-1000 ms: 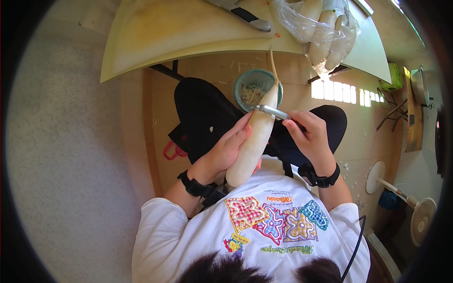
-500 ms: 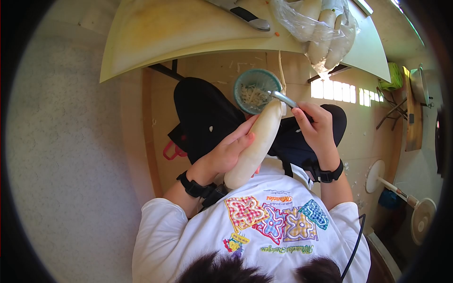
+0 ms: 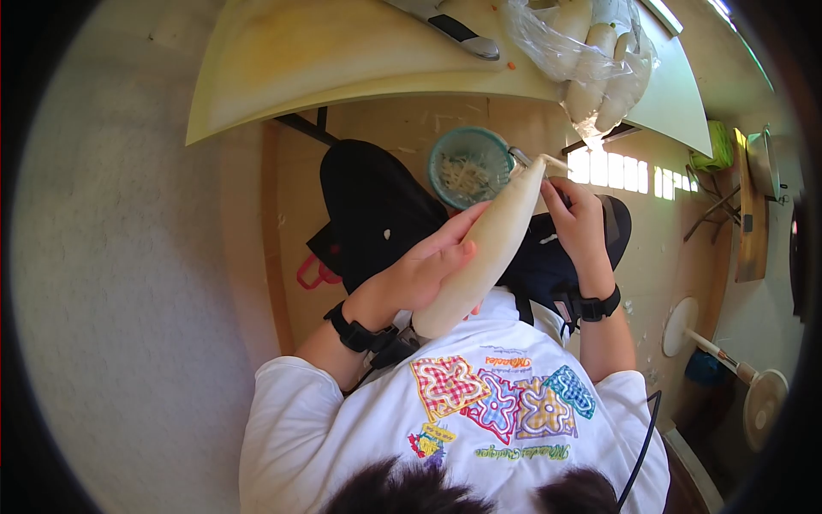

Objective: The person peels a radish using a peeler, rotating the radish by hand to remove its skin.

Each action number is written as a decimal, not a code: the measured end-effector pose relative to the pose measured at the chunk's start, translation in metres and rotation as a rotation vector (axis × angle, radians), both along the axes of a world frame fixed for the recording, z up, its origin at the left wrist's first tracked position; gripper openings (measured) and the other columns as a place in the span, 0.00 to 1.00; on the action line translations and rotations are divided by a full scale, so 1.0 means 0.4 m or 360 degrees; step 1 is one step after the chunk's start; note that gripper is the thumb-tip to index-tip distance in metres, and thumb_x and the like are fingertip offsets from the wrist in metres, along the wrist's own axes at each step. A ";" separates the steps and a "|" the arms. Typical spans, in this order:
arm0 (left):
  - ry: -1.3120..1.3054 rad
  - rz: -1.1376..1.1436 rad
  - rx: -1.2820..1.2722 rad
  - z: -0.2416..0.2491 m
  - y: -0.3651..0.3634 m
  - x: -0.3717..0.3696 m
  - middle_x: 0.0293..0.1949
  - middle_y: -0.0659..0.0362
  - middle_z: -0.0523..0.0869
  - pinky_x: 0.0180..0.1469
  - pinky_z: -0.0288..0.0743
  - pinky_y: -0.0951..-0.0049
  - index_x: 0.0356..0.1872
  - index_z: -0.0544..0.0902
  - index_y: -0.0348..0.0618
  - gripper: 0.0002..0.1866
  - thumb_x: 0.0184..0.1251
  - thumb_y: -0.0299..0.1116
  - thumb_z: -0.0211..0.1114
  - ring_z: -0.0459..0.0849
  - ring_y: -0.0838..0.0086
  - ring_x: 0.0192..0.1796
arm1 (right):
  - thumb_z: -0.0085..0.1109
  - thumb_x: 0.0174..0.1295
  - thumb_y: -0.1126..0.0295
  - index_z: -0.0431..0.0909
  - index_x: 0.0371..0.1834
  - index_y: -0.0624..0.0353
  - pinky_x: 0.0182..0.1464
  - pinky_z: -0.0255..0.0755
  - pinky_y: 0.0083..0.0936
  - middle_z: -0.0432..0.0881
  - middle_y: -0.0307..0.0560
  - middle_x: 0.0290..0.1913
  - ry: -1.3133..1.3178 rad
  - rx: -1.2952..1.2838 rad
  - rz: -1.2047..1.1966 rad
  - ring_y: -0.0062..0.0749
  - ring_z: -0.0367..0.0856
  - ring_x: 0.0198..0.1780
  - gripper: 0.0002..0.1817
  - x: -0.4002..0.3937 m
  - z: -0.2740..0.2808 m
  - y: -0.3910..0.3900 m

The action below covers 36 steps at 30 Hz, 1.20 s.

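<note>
Viewing remotely, I log the left hand [image 3: 428,270] wrapped around the lower part of a white radish [image 3: 492,244], its blunt end near the shirt, apparently for body-side support. The radish slants away, its tapered end beside a teal basin [image 3: 471,131]; that placing would suit catching the pale strips [image 3: 462,177] inside. The right hand [image 3: 580,221] is curled narrow near the tip, seemingly around a metal tool [image 3: 517,158]; the radish hides much of it, so I cannot confirm the grip. Basin stands on the floor [image 3: 385,122] between the knees. Beyond: pale, yellow-stained tabletop [image 3: 300,60], dark-handled knife [image 3: 465,36], clear bag [image 3: 548,47] of radishes overhanging the edge. Sunlight bars the floor; a fan [image 3: 765,409] stands rightward.
</note>
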<state>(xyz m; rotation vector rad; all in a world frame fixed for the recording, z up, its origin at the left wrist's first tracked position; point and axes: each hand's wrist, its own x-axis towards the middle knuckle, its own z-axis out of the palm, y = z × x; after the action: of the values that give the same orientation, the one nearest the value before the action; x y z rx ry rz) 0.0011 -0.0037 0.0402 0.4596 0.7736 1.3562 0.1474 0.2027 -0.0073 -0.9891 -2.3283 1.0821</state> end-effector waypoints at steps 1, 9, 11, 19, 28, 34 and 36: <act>-0.0024 0.0012 -0.0050 0.005 0.000 -0.005 0.49 0.51 0.78 0.27 0.81 0.69 0.77 0.49 0.44 0.45 0.70 0.60 0.56 0.84 0.67 0.28 | 0.65 0.63 0.63 0.84 0.38 0.64 0.28 0.66 0.28 0.76 0.48 0.22 0.0000 -0.0003 -0.0004 0.34 0.71 0.22 0.13 -0.003 0.005 0.001; -0.0118 0.0209 -0.0120 0.011 0.002 -0.011 0.45 0.51 0.78 0.24 0.79 0.69 0.72 0.56 0.43 0.40 0.71 0.62 0.53 0.84 0.65 0.26 | 0.62 0.67 0.67 0.82 0.41 0.67 0.28 0.60 0.18 0.76 0.36 0.24 0.0226 -0.0347 -0.0186 0.15 0.67 0.25 0.11 0.011 0.016 0.010; -0.0166 0.0202 0.0004 -0.007 0.000 -0.016 0.44 0.50 0.80 0.26 0.81 0.66 0.76 0.51 0.47 0.44 0.70 0.63 0.55 0.85 0.64 0.28 | 0.61 0.68 0.68 0.82 0.41 0.67 0.28 0.59 0.16 0.76 0.34 0.25 0.0306 -0.0450 -0.0141 0.13 0.66 0.26 0.11 0.020 0.024 0.001; -0.0207 0.0369 -0.0044 -0.019 0.002 -0.014 0.44 0.51 0.79 0.27 0.82 0.66 0.70 0.60 0.41 0.40 0.67 0.56 0.63 0.86 0.65 0.30 | 0.58 0.70 0.71 0.81 0.42 0.68 0.29 0.58 0.11 0.76 0.30 0.27 0.0454 -0.0837 0.0043 0.08 0.66 0.29 0.09 0.040 0.095 -0.048; -0.0052 0.0350 0.0023 0.009 0.026 -0.023 0.42 0.53 0.80 0.30 0.83 0.67 0.67 0.66 0.41 0.38 0.59 0.42 0.72 0.86 0.67 0.32 | 0.59 0.69 0.70 0.81 0.43 0.67 0.33 0.64 0.12 0.78 0.32 0.28 0.0408 -0.0717 0.0128 0.12 0.70 0.30 0.09 0.027 0.087 -0.074; -0.0127 0.0230 -0.0073 -0.012 0.022 -0.021 0.38 0.55 0.81 0.31 0.83 0.66 0.66 0.67 0.41 0.37 0.57 0.39 0.74 0.87 0.67 0.32 | 0.59 0.70 0.67 0.82 0.44 0.66 0.33 0.66 0.13 0.80 0.33 0.30 0.0363 -0.0983 0.0014 0.13 0.72 0.30 0.12 0.028 0.075 -0.082; -0.0118 0.0229 -0.0094 -0.010 0.022 -0.020 0.38 0.55 0.81 0.31 0.83 0.66 0.65 0.67 0.40 0.37 0.57 0.39 0.75 0.87 0.66 0.33 | 0.59 0.70 0.66 0.82 0.44 0.66 0.33 0.66 0.14 0.80 0.33 0.30 0.0352 -0.1019 0.0029 0.13 0.72 0.30 0.12 0.030 0.074 -0.082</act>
<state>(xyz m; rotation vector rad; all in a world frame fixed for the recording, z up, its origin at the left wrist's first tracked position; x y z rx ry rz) -0.0067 0.0050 0.0363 0.3101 0.7951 1.4719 0.1592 0.1699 0.0224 -0.9838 -1.8409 1.9005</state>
